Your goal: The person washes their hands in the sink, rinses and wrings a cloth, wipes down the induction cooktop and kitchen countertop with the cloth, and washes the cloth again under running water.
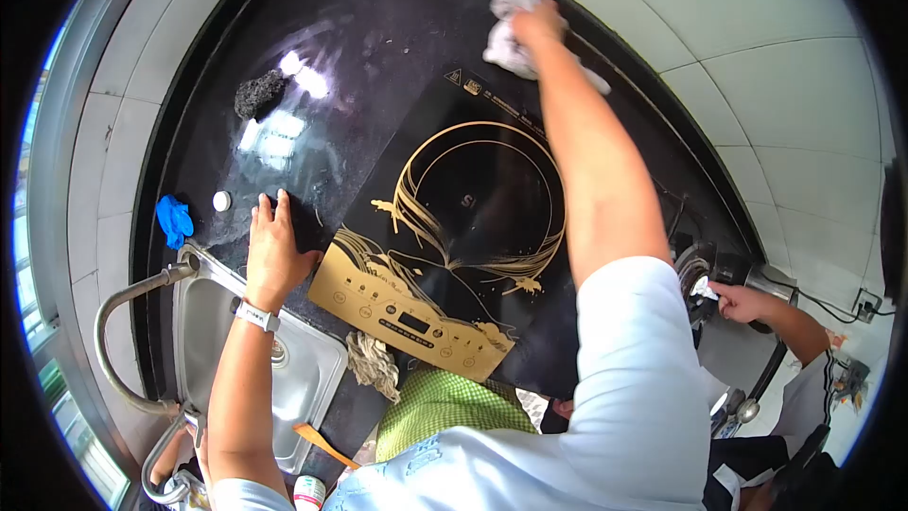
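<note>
My right hand point(541, 25) is closed on a white cloth point(511, 45), pressed to the black countertop point(378, 33) by the back wall. That arm reaches over an induction cooktop point(473, 199) with gold rings and a gold control panel. My left hand point(276, 251) lies flat on the counter between the sink and the cooktop's left corner, fingers spread, holding nothing; a white band circles its wrist. A small white cap point(221, 201) sits just left of its fingertips. Farther back lies a dark scouring pad point(259, 95) near wet, shiny patches.
A steel sink point(326, 360) with a curved faucet point(106, 322) is at left, a blue crumpled item point(174, 220) behind it. A crumpled rag point(372, 364) lies at the front edge. At right, another person's hand point(742, 305) holds something white by a stove point(698, 270).
</note>
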Available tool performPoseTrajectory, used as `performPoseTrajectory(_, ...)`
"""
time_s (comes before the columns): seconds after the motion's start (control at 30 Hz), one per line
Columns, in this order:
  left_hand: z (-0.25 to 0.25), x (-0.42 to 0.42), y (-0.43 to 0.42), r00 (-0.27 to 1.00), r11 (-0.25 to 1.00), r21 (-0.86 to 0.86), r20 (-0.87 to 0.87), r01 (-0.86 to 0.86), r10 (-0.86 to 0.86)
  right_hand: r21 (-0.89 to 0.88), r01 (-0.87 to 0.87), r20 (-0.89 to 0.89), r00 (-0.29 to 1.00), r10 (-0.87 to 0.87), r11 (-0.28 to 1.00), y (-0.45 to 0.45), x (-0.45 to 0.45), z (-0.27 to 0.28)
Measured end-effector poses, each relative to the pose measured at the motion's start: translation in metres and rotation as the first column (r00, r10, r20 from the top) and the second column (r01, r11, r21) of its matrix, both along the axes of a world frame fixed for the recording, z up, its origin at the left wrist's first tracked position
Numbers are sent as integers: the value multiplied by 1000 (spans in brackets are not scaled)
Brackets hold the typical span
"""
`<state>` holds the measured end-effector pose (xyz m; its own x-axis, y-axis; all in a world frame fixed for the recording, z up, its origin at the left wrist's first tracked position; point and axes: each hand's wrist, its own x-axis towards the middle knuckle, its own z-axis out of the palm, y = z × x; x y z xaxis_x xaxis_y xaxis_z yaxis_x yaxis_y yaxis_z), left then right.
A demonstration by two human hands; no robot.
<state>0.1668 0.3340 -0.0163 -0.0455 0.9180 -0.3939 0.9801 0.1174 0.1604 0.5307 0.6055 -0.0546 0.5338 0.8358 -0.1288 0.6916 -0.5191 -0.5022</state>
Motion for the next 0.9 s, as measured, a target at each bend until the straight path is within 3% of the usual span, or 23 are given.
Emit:
performPoseTrajectory(0.03, -2, 2, 1, 1000, 1000, -2, 5, -10, 10, -9, -73, 33, 997, 74, 997, 10, -21, -1)
performPoseTrajectory(0.13, 2, 3, 2, 1000, 1000, -27, -3, -8, 8, 54, -190, -113, 974, 195, 980, 28, -88, 4)
performPoseTrajectory(0.17, 3, 4, 3, 1000, 999, -36, -10, -13, 13, 8, -350, -83, 933, 349, 937, 59, -98, -28)
performPoseTrajectory(0.2, 3, 6, 3, 1000, 999, -37, -14, -18, 18, 141, -322, -497, 795, 349, 936, 71, -117, -53)
performPoseTrajectory(0.23, 2, 6, 4, 1000, 999, -36, -16, -22, 21, 247, -235, -806, 488, 334, 940, 75, -135, -64)
performPoseTrajectory(0.3, 1, 6, 4, 1000, 999, -44, -22, -21, 20, 484, -199, -874, -60, 482, 852, 64, -150, -62)
performPoseTrajectory(0.37, 0, 6, 5, 999, 998, -60, -37, -24, 22, 466, 24, -869, -172, 463, 884, 25, -152, -6)
performPoseTrajectory(0.4, -2, 5, 4, 999, 998, -52, -37, -22, 20, 407, 47, -894, -185, 408, 912, 7, -133, 26)
performPoseTrajectory(0.43, -2, 5, 4, 999, 999, -51, -41, -18, 16, 404, 55, -912, -48, 407, 913, -5, -112, 50)
performPoseTrajectory(0.47, -1, 5, 4, 999, 998, -58, -34, -16, 14, 496, -29, -866, -86, 492, 868, -13, -81, 60)
performPoseTrajectory(0.5, -1, 4, 4, 1000, 998, -64, -25, -15, 13, 498, -30, -867, -48, 497, 867, -22, -52, 76)
performPoseTrajectory(0.53, -1, 4, 4, 1000, 998, -59, -24, -17, 16, 536, 32, -839, -92, 536, 844, -37, -24, 90)
performPoseTrajectory(0.57, -1, 4, 3, 1000, 999, -52, -24, -14, 13, 465, 8, -883, -64, 465, 885, -32, 32, 82)
performPoseTrajectory(0.6, -1, 4, 3, 1000, 999, -43, -22, -9, 8, 499, 33, -862, 120, 492, 866, -64, 51, 109)
performPoseTrajectory(0.63, 0, 5, 4, 1000, 999, -39, -17, -9, 9, 439, 185, -887, 244, 392, 879, -74, 90, 105)
performPoseTrajectory(0.67, 2, 6, 4, 1000, 999, -52, -25, -4, 3, 446, 163, -843, 405, 353, 880, -97, 118, 117)
performPoseTrajectory(0.7, 3, 7, 4, 999, 998, -65, -36, 2, -4, 405, 284, -789, 589, 175, 869, -115, 144, 117)
performPoseTrajectory(0.73, 4, 7, 4, 999, 998, -62, -34, 4, -6, 330, 161, -562, 825, 57, 930, -130, 185, 108)
performPoseTrajectory(0.77, 3, 6, 5, 999, 998, -62, -37, 7, -9, 210, 74, -254, 967, -19, 975, -143, 224, 95)
performPoseTrajectory(0.8, 2, 6, 4, 999, 998, -65, -41, 10, -13, 22, -19, 66, 998, 17, 1000, -156, 247, 86)
performPoseTrajectory(0.83, 2, 5, 4, 999, 998, -64, -43, 13, -16, -188, -46, 364, 925, 113, 981, -166, 258, 77)
performPoseTrajectory(0.87, 0, 5, 4, 999, 998, -58, -44, 17, -19, -193, -24, 103, 994, 45, 981, -172, 250, 65)
performPoseTrajectory(0.9, -1, 4, 4, 999, 998, -53, -46, 23, -25, -205, -2, -166, 986, -33, 979, -177, 240, 51)
